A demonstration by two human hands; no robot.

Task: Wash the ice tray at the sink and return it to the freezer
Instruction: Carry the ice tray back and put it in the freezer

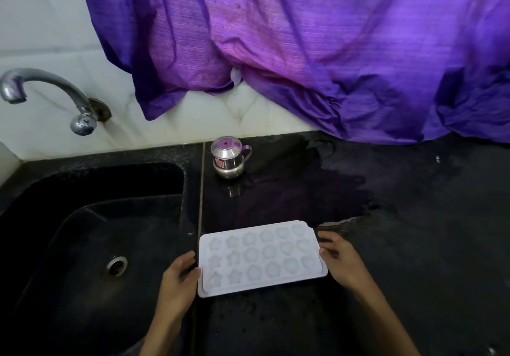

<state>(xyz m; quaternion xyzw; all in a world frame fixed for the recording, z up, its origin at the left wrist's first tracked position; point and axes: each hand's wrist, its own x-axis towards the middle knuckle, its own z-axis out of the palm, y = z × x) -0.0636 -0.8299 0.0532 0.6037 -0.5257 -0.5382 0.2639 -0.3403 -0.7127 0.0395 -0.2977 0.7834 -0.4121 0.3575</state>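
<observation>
dim overall | backlight glows through purple curtain [303, 38] | glare on wet black counter [386, 245] | soft blur | wide-angle bending at edges

**Plastic, stone, steel and cloth at the sink**

The ice tray [262, 256] looks like pale, matt, slightly translucent plastic with smooth moulded cells. The countertop [400, 231] is dark speckled stone, polished, and glossy where it is wet. The sink [91, 217] has a black, smooth, faintly shiny basin with a metal drain ring [117, 265]. The tap [47, 93] is dull, blotched metal. The small lidded pot [229, 157] is bright mirror-finish steel. The purple cloth [303, 38] is thin, woven and crumpled, with a slight sheen. The wall tiles [41, 24] are glossy white.
</observation>
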